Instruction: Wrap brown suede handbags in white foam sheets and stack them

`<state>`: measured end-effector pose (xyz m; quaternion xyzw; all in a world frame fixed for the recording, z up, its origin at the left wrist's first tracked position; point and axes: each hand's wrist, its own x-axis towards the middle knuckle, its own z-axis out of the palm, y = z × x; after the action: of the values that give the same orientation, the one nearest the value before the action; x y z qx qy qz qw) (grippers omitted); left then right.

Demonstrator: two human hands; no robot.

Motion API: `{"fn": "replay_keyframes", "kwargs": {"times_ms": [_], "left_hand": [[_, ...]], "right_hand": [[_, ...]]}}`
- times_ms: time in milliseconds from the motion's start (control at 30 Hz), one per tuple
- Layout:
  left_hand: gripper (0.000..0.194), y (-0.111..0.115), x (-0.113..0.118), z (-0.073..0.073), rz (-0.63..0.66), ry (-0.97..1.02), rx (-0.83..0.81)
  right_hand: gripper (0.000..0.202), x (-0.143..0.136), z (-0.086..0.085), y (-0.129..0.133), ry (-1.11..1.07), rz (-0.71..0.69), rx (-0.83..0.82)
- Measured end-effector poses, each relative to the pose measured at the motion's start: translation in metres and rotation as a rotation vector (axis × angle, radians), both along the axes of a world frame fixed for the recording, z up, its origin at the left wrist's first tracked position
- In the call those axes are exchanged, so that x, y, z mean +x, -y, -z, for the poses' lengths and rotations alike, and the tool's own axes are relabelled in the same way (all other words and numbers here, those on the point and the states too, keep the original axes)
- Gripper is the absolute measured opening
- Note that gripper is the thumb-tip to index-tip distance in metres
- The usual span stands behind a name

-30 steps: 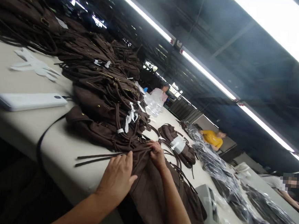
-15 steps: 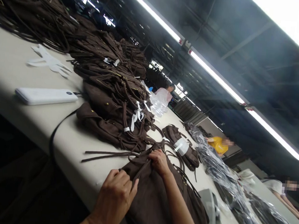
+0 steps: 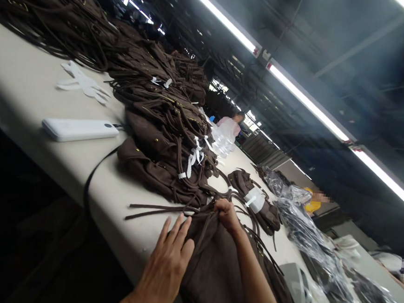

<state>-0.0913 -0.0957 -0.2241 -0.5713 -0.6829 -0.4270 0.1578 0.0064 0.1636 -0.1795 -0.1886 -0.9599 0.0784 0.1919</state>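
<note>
Tube lights (image 3: pixel 307 101) are glowing above a pale table (image 3: pixel 73 162), where a brown bag (image 3: pixel 214 267) is lying at the near edge. The right hand (image 3: pixel 227 215) is clamping the bag's gathered top; the left hand (image 3: pixel 170 258) is holding its fingers apart over the bag's left side, contact unclear. Brown bags (image 3: pixel 163 106) are heaping beyond a white device (image 3: pixel 81 130), and clear plastic (image 3: pixel 320 245) is covering dark goods rightward.
</note>
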Motion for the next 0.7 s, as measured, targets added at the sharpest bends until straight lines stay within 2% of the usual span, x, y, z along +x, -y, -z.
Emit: {"fn": "replay_keyframes", "kwargs": {"times_ms": [67, 167, 200, 267, 333, 467, 533, 600, 700], "left_hand": [[0.028, -0.004, -0.007, -0.015, 0.168, 0.011, -0.108], [0.017, -0.015, -0.025, -0.041, 0.420, 0.126, -0.380], [0.013, -0.019, -0.030, -0.048, 0.460, 0.172, -0.462], [0.013, -0.025, -0.037, -0.056, 0.438, 0.264, -0.567], [0.021, -0.027, -0.037, -0.054, 0.338, 0.359, -0.592], [0.030, -0.020, -0.025, -0.038, 0.165, 0.571, -0.543], [0.032, -0.014, -0.020, -0.029, 0.156, 0.690, -0.494], [0.036, -0.008, -0.016, -0.021, 0.201, 0.793, -0.412], [0.043, -0.002, -0.014, -0.011, 0.228, 0.865, -0.367]], "right_hand": [[0.020, 0.006, -0.001, -0.003, -0.013, 0.026, 0.014], [0.019, 0.011, -0.006, -0.006, -0.015, 0.069, 0.053], [0.019, 0.011, -0.008, -0.007, -0.010, 0.083, 0.070], [0.021, 0.010, -0.009, -0.008, 0.012, 0.107, 0.104], [0.023, 0.008, -0.009, -0.008, 0.054, 0.131, 0.137], [0.027, 0.002, -0.011, -0.004, 0.174, 0.176, 0.198], [0.028, -0.007, -0.012, -0.001, 0.240, 0.184, 0.224], [0.028, -0.023, -0.012, 0.001, 0.309, 0.168, 0.238], [0.023, -0.050, -0.006, 0.009, 0.388, 0.084, 0.231]]}}
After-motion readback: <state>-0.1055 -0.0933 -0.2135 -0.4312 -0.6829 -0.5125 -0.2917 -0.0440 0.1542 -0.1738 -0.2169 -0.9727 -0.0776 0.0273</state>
